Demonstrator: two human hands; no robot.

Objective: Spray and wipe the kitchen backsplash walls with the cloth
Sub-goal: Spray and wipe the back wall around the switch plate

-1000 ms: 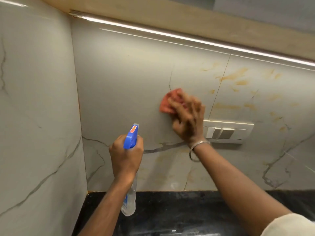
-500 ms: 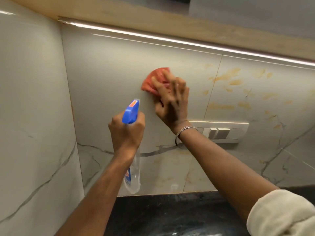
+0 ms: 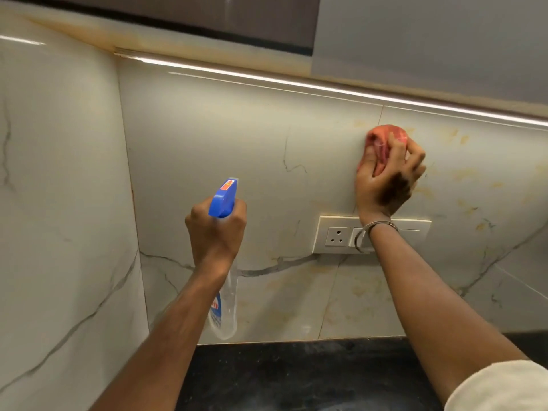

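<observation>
Backsplash (image 3: 237, 149): pale grey-cream marble pattern, dark grey veining, yellow-orange blotches at right. Cloth (image 3: 385, 137): orange-red. Spray bottle (image 3: 223, 310): clear body, blue trigger head, blue label. Switch plate (image 3: 335, 234): white. Countertop (image 3: 296, 378): black, speckled. Sleeve (image 3: 504, 387): cream

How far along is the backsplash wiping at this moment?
Midway. The back wall left of the tile seam looks clean. The right hand presses the red cloth by the seam; the left hand holds the spray bottle. Yellowish marks further right remain.
</observation>
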